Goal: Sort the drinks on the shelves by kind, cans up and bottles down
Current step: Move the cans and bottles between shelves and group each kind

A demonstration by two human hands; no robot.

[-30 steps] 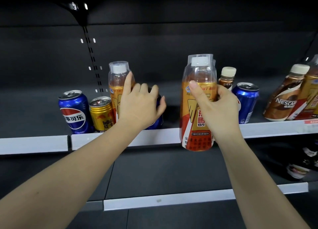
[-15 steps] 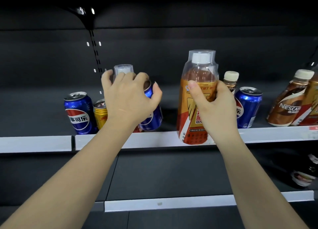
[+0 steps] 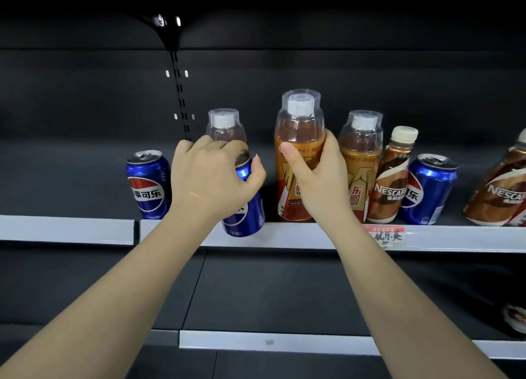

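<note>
My left hand [image 3: 210, 179] grips a blue Pepsi can [image 3: 244, 216] from above by its top; the can leans forward and its base hangs over the front rail of the upper shelf [image 3: 299, 236]. My right hand [image 3: 318, 185] is wrapped around a tall orange drink bottle [image 3: 299, 139] with a clear cap cover. This bottle is upright, with its base at the shelf's front edge. Behind my left hand stands a second orange bottle [image 3: 226, 125], mostly hidden.
On the upper shelf: a Pepsi can [image 3: 148, 182] at the left, a third orange bottle [image 3: 361, 153], a Nescafe bottle [image 3: 392, 179], another Pepsi can [image 3: 429, 190], more Nescafe bottles [image 3: 501, 196] at far right. The lower shelf [image 3: 284, 341] shows one item [image 3: 515, 317] at the right edge.
My right hand brought the orange bottle from in front of the rail back up onto the upper shelf. My left hand left the other orange bottle, took the Pepsi can's top and pulled it forward.
</note>
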